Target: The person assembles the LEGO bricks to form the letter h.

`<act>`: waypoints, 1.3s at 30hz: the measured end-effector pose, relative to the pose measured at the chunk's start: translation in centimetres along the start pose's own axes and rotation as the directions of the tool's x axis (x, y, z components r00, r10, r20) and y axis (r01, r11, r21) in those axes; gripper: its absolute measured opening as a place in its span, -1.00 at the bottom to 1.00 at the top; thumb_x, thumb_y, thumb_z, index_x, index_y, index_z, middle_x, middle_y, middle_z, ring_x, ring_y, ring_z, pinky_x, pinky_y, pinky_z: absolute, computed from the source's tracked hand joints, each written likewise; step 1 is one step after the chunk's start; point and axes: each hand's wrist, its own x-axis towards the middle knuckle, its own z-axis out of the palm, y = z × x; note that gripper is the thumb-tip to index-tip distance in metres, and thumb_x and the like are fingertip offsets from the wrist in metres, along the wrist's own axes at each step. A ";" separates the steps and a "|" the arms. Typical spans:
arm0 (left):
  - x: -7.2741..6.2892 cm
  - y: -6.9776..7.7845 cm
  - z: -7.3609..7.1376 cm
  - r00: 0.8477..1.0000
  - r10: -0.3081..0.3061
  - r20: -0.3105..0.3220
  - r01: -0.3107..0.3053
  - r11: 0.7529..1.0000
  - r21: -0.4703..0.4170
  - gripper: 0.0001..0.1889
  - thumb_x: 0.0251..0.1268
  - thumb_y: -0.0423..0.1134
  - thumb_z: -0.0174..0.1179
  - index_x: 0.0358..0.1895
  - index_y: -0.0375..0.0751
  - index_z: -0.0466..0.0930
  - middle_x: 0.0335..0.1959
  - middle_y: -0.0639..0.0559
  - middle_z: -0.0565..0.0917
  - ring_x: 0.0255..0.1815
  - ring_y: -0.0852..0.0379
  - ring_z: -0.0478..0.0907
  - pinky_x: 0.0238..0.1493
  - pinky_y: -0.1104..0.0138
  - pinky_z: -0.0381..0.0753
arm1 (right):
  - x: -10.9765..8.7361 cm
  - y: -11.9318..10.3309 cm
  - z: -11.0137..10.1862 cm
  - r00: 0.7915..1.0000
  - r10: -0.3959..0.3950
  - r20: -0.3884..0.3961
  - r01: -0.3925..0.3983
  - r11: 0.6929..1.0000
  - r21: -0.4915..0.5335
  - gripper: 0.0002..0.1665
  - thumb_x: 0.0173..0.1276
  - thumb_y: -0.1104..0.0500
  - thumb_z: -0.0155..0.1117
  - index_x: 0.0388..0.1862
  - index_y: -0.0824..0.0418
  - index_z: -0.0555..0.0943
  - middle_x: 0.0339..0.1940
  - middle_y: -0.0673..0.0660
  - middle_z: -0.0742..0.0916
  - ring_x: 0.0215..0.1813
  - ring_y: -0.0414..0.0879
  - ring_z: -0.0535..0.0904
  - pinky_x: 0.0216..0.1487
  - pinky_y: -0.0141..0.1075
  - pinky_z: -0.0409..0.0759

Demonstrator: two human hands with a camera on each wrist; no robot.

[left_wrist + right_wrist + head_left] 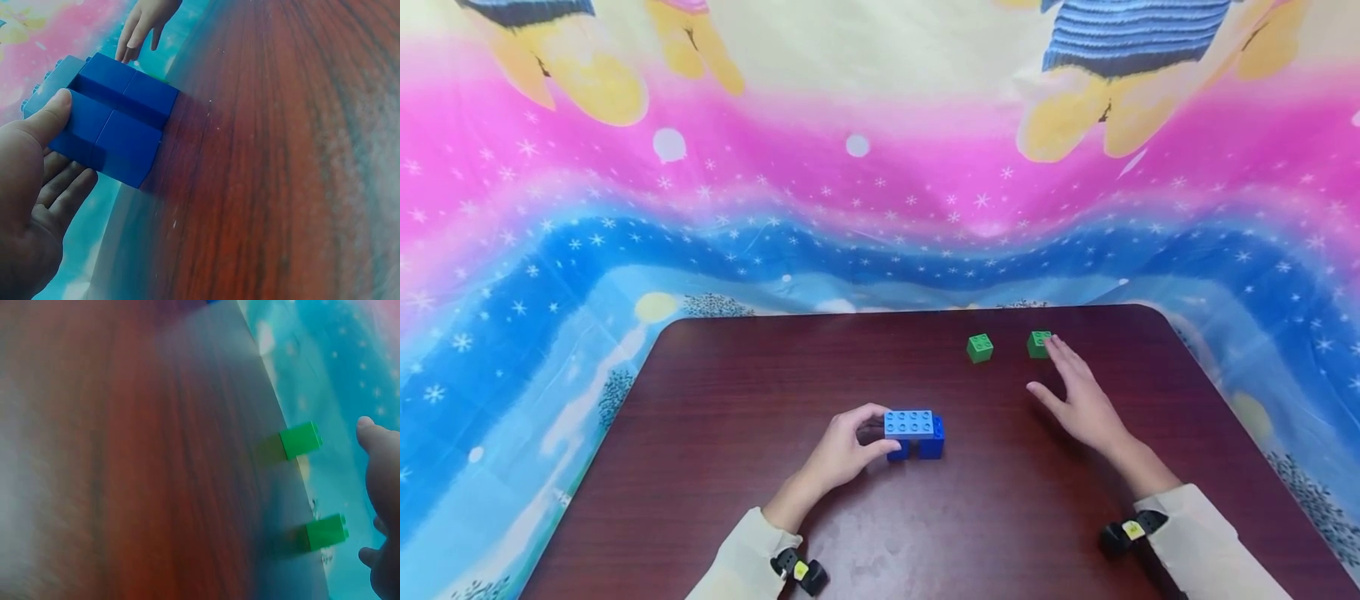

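My left hand (842,450) grips the left side of a small toy-brick structure on the table. Its top is a light blue studded brick (908,425), lying across two columns of dark blue bricks (131,144) with a narrow gap between them. In the left wrist view the thumb presses one column while the other fingers reach behind. Toward the back right, my right hand (1086,408) is spread, thumb apart, its fingertips overlapping the right green brick (1037,344) in the head view. The right wrist view shows that green brick (326,532) beside the hand, nothing between thumb and fingers.
Left of it, near the back edge, stands another green brick (980,348). The dark red-brown wooden table (737,375) has rounded back corners. A patterned pink and blue cloth (820,208) hangs behind and along both sides.
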 end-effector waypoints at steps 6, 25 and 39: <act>0.0 0.0 0.1 1.000 -0.010 -0.011 0.010 1.000 0.000 -0.64 0.24 -0.22 0.46 0.07 -0.15 0.64 -0.06 0.02 0.74 -0.04 0.13 0.72 0.01 0.25 0.71 | 1.2 1.8 -0.5 0.997 0.040 -0.066 -0.035 0.997 0.071 -0.11 0.54 -0.01 0.26 0.65 0.25 0.09 0.61 0.40 0.21 0.55 0.44 0.10 0.38 0.43 0.14; 0.0 0.1 0.1 1.000 -0.020 -0.018 0.020 1.000 0.012 -0.64 0.24 -0.20 0.47 0.06 -0.16 0.65 -0.06 0.02 0.74 -0.04 0.11 0.72 0.02 0.21 0.70 | 3.9 5.4 1.4 0.959 0.242 -0.147 -0.195 0.941 0.277 -0.20 0.52 0.04 0.29 0.56 0.35 0.25 0.44 0.46 0.45 0.24 0.32 0.54 -0.09 -0.61 0.49; 0.0 -0.1 0.2 0.999 -0.036 -0.010 0.037 0.999 0.022 -0.64 0.22 -0.19 0.48 0.06 -0.13 0.65 -0.06 0.05 0.75 -0.03 0.15 0.71 0.02 0.24 0.70 | 4.8 5.4 2.3 0.957 0.275 -0.091 -0.243 0.933 0.265 -0.22 0.56 0.09 0.23 0.59 0.34 0.19 0.45 0.51 0.41 0.43 0.38 0.34 0.16 0.18 0.45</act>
